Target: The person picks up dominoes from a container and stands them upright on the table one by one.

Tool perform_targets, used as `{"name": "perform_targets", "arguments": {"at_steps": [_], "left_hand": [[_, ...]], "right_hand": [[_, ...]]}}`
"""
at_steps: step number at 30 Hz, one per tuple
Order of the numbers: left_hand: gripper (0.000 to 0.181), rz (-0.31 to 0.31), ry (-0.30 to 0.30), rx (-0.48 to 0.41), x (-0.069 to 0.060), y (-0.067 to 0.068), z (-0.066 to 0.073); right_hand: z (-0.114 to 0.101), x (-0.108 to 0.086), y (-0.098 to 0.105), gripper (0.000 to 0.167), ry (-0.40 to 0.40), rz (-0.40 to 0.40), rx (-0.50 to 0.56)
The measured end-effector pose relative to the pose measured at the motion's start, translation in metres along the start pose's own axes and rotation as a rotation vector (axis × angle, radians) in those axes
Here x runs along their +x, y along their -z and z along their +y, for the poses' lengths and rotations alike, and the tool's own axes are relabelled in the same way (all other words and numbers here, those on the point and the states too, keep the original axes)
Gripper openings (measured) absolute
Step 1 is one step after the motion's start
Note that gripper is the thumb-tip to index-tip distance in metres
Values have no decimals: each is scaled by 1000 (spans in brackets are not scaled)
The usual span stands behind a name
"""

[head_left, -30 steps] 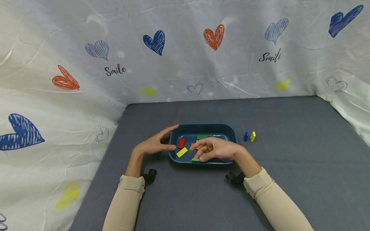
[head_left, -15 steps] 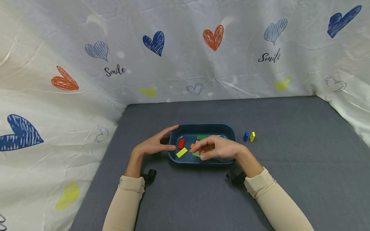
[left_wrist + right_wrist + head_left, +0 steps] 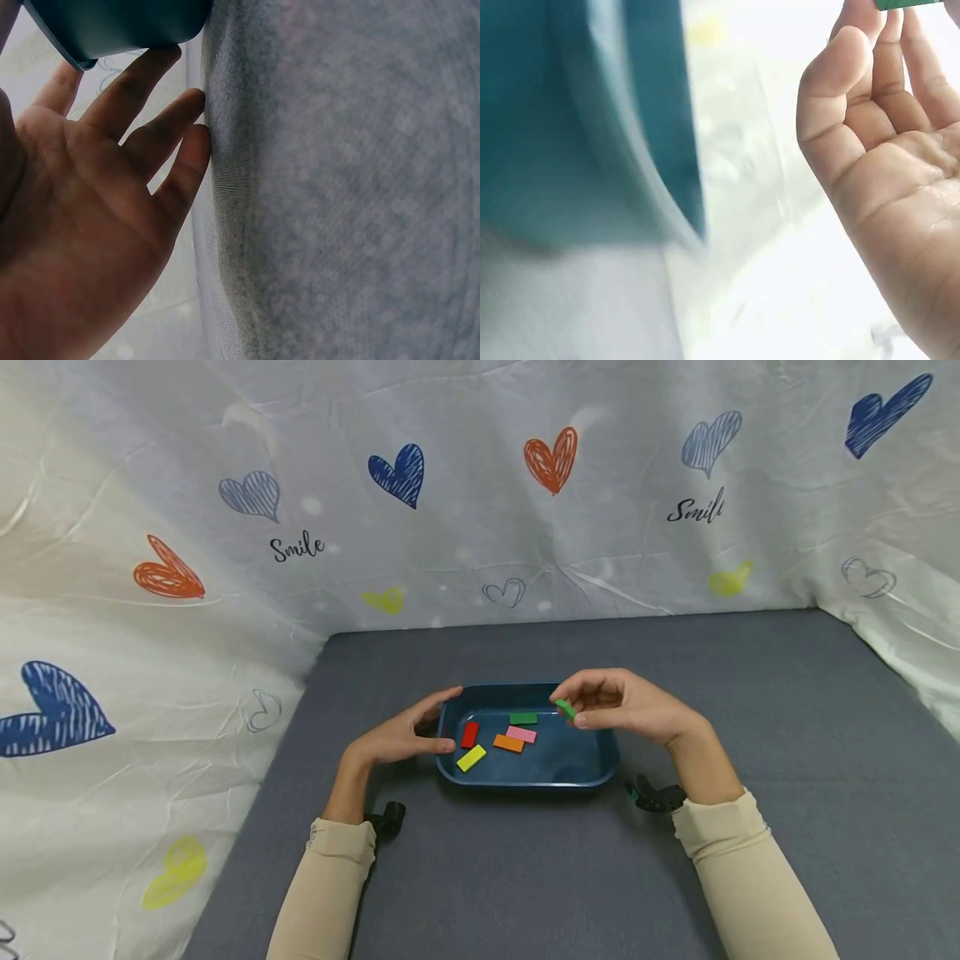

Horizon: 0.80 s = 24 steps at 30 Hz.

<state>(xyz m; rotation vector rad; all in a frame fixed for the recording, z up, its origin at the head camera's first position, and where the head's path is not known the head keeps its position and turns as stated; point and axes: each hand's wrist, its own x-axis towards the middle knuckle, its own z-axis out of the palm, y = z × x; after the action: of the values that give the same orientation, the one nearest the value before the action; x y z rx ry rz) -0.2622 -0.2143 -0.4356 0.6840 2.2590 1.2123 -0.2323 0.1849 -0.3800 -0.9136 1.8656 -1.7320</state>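
Observation:
A dark blue rectangular tray [image 3: 570, 772] sits on the table. Over its right side my right hand [image 3: 637, 703] pinches a small green block [image 3: 565, 708] between thumb and fingers; part of that block [image 3: 907, 3] shows at the top of the right wrist view. My left hand [image 3: 403, 733] rests against the tray's left end, thumb and fingers spread and fairly straight. In the left wrist view, fingertips touch the tray's outer wall [image 3: 127, 26]. Inside the tray lie a red block [image 3: 469, 734], a yellow block [image 3: 472, 757], an orange block [image 3: 508, 743], a pink block [image 3: 521, 734] and another green block [image 3: 523, 718].
A grey cloth covers the table [image 3: 525, 877]. Behind it and to the left hangs a white curtain [image 3: 465, 527] printed with hearts. The blue and yellow blocks seen earlier right of the tray are hidden by my right hand.
My right hand has lifted the green block from the tray's front and carried it up and right. This uncovers the orange and pink blocks. My left hand stays at the tray.

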Motion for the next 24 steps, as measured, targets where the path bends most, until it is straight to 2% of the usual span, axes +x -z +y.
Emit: {"name": "perform_targets", "arguments": {"at_steps": [4, 7, 11, 14, 18, 24], "left_hand": [[84, 0, -7, 6, 1, 0, 0], [85, -2, -6, 5, 1, 0, 0], [85, 1, 4, 7, 0, 0, 0], [85, 5, 14, 10, 0, 0, 0], [85, 7, 17, 8, -1, -1, 0], [85, 3, 11, 5, -1, 0, 1]], "right_hand": [[-3, -22, 27, 32, 54, 118, -38], [-6, -41, 43, 33, 38, 234, -89], [-9, -63, 55, 33, -97, 397, -238], [-8, -75, 61, 34, -214, 478, -335], [-5, -84, 68, 35, -277, 505, -386], [4, -90, 78, 34, -315, 475, -440]]}}
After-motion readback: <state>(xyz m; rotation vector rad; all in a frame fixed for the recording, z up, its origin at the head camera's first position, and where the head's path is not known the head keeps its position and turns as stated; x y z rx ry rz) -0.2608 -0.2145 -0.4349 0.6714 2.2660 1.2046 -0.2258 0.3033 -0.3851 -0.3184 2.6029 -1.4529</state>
